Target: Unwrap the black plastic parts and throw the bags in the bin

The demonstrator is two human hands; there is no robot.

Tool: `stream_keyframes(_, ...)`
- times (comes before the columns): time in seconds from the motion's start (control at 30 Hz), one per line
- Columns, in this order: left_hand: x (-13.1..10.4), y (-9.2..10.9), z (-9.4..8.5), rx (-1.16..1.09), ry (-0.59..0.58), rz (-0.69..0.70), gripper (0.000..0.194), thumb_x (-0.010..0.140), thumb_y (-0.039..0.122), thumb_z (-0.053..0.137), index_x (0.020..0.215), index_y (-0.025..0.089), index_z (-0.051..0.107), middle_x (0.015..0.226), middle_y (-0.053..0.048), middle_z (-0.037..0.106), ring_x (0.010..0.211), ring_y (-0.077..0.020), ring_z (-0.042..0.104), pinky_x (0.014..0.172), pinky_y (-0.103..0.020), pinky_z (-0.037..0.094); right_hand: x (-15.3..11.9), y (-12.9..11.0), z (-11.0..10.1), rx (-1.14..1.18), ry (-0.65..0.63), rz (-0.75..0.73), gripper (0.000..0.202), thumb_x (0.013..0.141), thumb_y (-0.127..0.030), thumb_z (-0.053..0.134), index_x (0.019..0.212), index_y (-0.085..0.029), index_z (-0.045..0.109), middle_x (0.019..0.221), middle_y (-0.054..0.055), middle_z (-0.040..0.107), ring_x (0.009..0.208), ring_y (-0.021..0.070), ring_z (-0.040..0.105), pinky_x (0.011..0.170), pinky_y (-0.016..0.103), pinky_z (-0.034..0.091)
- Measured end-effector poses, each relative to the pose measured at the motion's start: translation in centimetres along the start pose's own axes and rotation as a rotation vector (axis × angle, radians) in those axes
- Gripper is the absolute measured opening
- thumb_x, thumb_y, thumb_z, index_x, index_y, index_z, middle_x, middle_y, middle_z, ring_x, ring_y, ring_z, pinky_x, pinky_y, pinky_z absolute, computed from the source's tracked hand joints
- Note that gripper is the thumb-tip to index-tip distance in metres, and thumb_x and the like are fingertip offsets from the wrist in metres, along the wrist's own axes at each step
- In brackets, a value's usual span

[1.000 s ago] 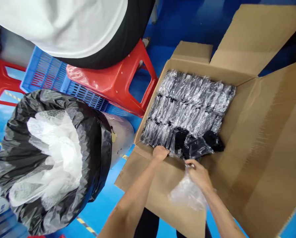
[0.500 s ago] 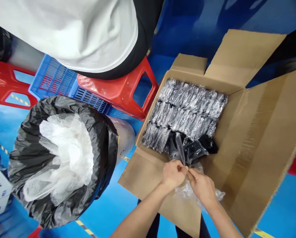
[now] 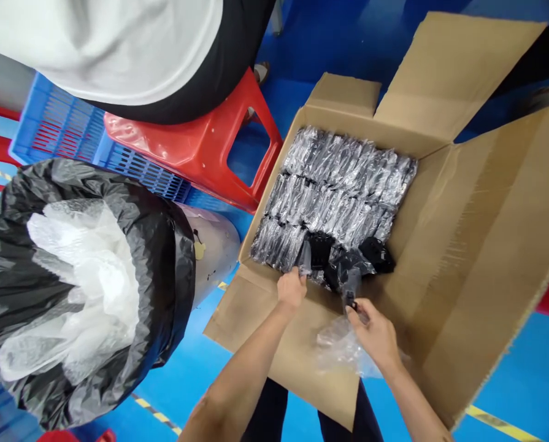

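I take the open cardboard box (image 3: 467,202) as my reference for every position. My left hand (image 3: 291,288) sits at the box's near-left edge, fingers curled over the rim and closed on the corner of a wrapped black part (image 3: 318,250) in the nearest row; I cannot tell how firmly it is pinched, since the fingertips are hidden behind the wrap. My right hand (image 3: 376,334) is just outside the box's near edge, over the near flap, fingers closed around a small black part (image 3: 350,293) whose clear bag sticks up toward the box interior. The same hand also bunches a crumpled clear plastic bag (image 3: 341,348) against the palm, lying on the near flap. Inside the box, rows of plastic-wrapped black parts (image 3: 343,184) fill the far and middle sections, packed edge to edge; the near-right corner holds a few loose dark pieces (image 3: 378,255). To the left of the box stands a bin with a black liner (image 3: 164,245), holding a heap of clear bags (image 3: 83,282). Beyond the box's far-left corner is a red plastic stool (image 3: 195,147) on which another person (image 3: 118,49) sits, with a blue crate (image 3: 72,135) behind it. The box rests on a blue floor (image 3: 527,374).
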State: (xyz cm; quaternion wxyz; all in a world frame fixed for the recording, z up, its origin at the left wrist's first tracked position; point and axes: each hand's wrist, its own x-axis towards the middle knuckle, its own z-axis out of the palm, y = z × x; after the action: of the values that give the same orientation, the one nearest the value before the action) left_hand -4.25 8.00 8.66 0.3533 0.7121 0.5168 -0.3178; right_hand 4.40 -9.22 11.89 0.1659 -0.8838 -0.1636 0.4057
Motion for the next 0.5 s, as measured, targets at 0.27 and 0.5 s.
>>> stream_keyframes(0.27,-2.9,-2.7,-2.9,-0.146,0.025,0.129,0.022,0.092,0.031,0.048,0.095,0.013,0.059,0.082,-0.001,0.062,0.072,-0.0123,0.06,0.072,-0.031,0.05,0.7,-4.7,3.0,-0.219,-0.133,-0.147,0.027,0.087,-0.027,0.04,0.103,-0.024,0.061,0.101,0.005,0.065,0.078,0.0183,0.062,0.061,0.026,0.038)
stream_keyframes(0.5,-7.8,-2.5,-6.4,-0.221,0.05,0.249,0.019,0.086,0.024,0.045,0.074,0.018,0.057,0.065,-0.004,0.059,0.071,-0.0207,0.06,0.072,-0.03,0.041,3.2,-3.8,2.0,-0.323,-0.201,0.026,0.031,0.091,-0.04,0.042,0.111,-0.026,0.061,0.112,0.005,0.062,0.093,0.018,0.061,0.074,0.029,0.046)
